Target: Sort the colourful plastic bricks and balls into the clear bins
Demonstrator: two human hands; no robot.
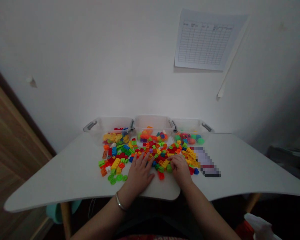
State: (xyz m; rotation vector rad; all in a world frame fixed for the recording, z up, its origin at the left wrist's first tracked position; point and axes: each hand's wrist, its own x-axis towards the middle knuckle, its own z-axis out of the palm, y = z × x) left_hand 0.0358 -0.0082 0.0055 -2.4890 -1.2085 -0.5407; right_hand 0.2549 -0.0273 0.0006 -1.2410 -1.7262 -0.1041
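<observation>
Left hand (140, 173) flat, fingers spread on the loose bricks (150, 151) before the tubs (152, 124) — right hand (180, 170) curled over them, pinch hidden — probably best to steady the heap and lift one cleanly

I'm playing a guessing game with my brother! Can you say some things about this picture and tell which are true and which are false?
Three clear tubs stand at the back of the white table. True.
The left hand and the right hand are both down at the pile of bricks. True.
The bricks are all blue. False: red, yellow, green and orange ones too.
The tubs are empty. False: each holds coloured pieces.
The bracelet is on the right wrist. False: it is on the left wrist.
A sheet of paper hangs on the wall. True.
</observation>
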